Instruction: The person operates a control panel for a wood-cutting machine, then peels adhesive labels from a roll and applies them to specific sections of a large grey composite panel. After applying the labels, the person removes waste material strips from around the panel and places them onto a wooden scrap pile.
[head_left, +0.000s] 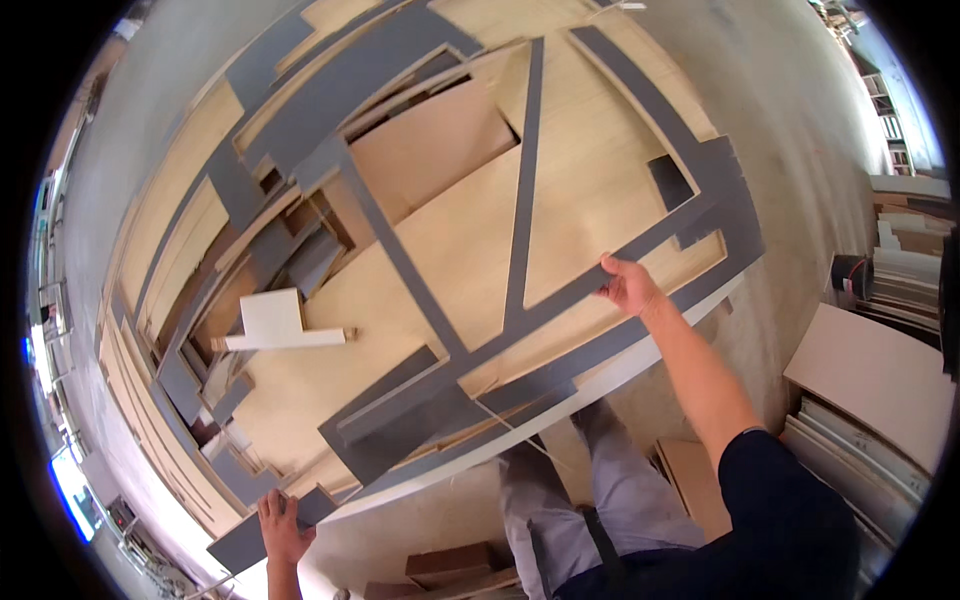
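Observation:
A large grey frame-shaped offcut (530, 180), with long thin strips and wide openings, lies over pale plywood (590, 190). My right hand (630, 288) is closed around one of its strips, right of the middle, with the thumb on the upper side and the other fingers partly hidden. At the lower left, my left hand (284, 528) grips a small dark grey board piece (238, 543) by the pile's near corner. Its fingers lie over the top face, and the underside is hidden. Between the hands sits a wider grey board piece (400, 430).
Several grey and plywood offcuts (340, 90) are heaped at the far left. A white T-shaped piece (272, 318) rests on the pile. Stacked boards (880, 390) stand at the right, near a black roll (852, 275). Brown blocks (455, 565) lie by my legs.

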